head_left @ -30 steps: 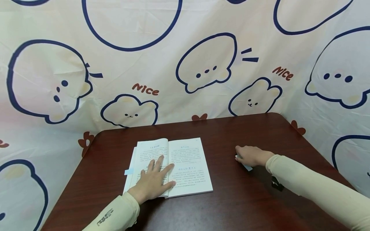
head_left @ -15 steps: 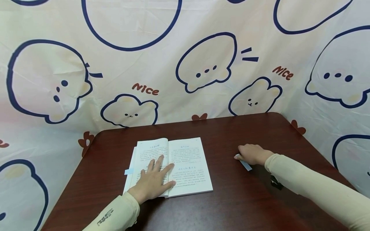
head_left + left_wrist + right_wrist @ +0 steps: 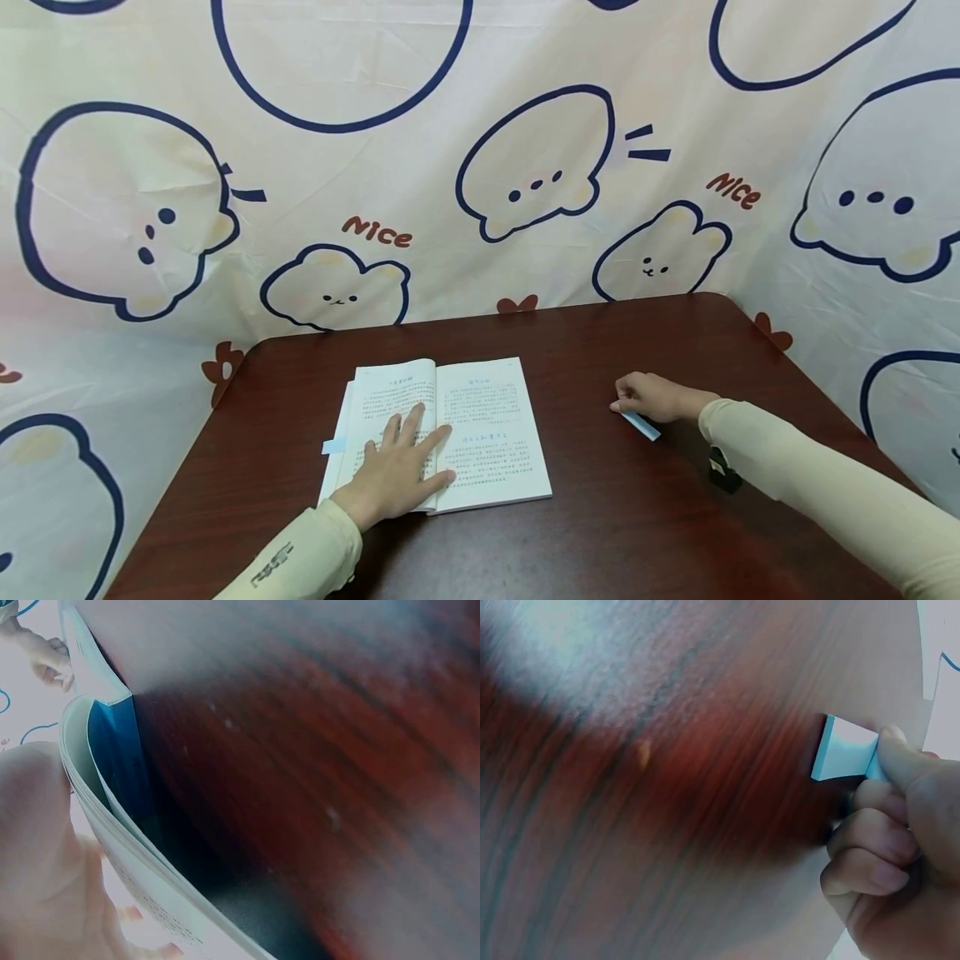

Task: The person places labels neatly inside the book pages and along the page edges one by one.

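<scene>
An open book (image 3: 491, 433) lies on the brown table, printed pages up. My left hand (image 3: 393, 479) rests flat across its left page and centre fold, fingers spread. A light blue sticky tab (image 3: 334, 447) sticks out from the book's left edge. In the left wrist view the book's blue cover (image 3: 124, 750) shows under curved pages. To the right of the book, my right hand (image 3: 648, 398) pinches the end of a small light blue sticky note pad (image 3: 845, 750) between thumb and curled index finger. The remaining fingers are curled in, and the thumb covers part of the pad.
The dark wooden table (image 3: 585, 533) reaches back to a printed cloth (image 3: 435, 183) that hangs behind it and along both sides. A dark wrist device (image 3: 723, 471) sits under the right sleeve.
My right hand has shifted slightly and turned its fingers on the sticky note pad, so more of the blue strip shows. The left hand and book stay still.
</scene>
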